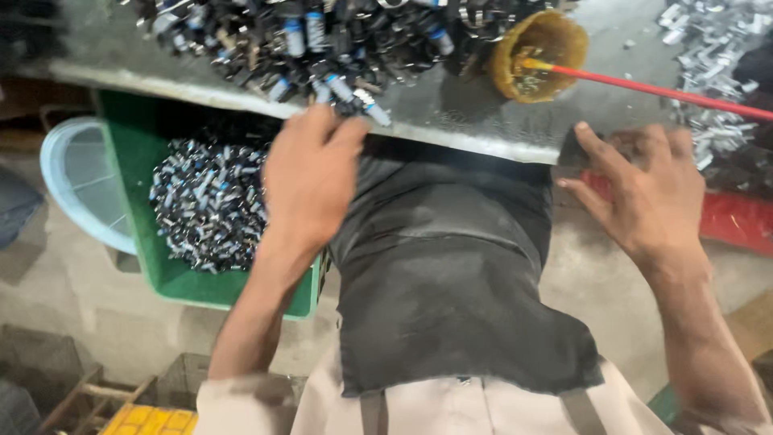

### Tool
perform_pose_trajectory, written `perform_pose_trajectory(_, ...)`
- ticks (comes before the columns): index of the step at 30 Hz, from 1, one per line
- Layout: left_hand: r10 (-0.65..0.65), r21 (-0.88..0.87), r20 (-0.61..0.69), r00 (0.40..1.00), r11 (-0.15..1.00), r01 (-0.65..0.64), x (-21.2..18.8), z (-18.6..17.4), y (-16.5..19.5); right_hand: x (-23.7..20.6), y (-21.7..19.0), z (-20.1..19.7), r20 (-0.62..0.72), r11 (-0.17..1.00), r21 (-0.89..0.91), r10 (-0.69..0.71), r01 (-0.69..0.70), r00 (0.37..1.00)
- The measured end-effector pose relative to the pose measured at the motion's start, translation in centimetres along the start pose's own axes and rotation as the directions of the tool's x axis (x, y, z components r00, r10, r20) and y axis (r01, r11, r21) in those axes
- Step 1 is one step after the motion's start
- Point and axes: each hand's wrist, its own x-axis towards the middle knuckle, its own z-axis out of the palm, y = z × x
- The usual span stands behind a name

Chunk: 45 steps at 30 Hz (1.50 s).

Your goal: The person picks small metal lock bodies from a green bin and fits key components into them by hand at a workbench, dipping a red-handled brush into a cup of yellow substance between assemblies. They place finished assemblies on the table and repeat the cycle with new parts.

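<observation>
My left hand (310, 181) rests at the near edge of a metal table (451, 113), fingers curled by small black parts with blue and silver ends that spill from a big pile (322, 40). Whether it grips any of them I cannot tell. My right hand (644, 185) is at the table's right corner, fingers spread, touching a small dark piece (573, 151) at the edge. A dark cloth (443, 266) hangs from the table over my lap.
A green crate (133, 153) below the table on the left holds several of the same small parts. A pale blue basin (72, 185) sits beside it. A yellow bowl (539, 52) with a red-handled brush (660, 91) stands on the table. Silver parts (708, 56) lie far right, a red tray (737, 221) below.
</observation>
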Motion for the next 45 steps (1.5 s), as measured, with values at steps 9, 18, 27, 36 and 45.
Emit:
perform_pose_trajectory(9, 0.044, -0.139, -0.083, 0.996, 0.989, -0.055, 3.7, 1.3, 0.4, -4.1, 1.1, 3.3, -0.082, 0.892, 0.420, 0.219, -0.165, 0.972)
perform_pose_trajectory(18, -0.253, -0.978, -0.072, 0.965, -0.170, -0.117, 4.2, -1.0, 1.7, -1.7, -3.9, 3.4, -0.074, 0.708, 0.690, 0.278, -0.152, 0.958)
perform_pose_trajectory(27, -0.067, -0.767, 0.472, 0.879, -0.523, 0.372, -1.5, 4.7, 8.1, 3.4, -11.4, 0.9, 0.019, -0.032, 0.999, 0.256, -0.012, 0.966)
perform_pose_trajectory(36, -0.082, -0.827, 0.433, 0.898, -0.431, 0.360, -2.3, 4.9, 8.0, 3.8, -12.4, 0.5, 0.055, 0.037, 0.997, 0.257, -0.066, 0.965)
perform_pose_trajectory(45, -0.053, -0.801, 0.435, 0.899, -0.480, 0.359, -2.3, 4.6, 8.2, 3.0, -12.4, 0.0, 0.004, 0.275, 0.957, 0.284, -0.086, 0.959)
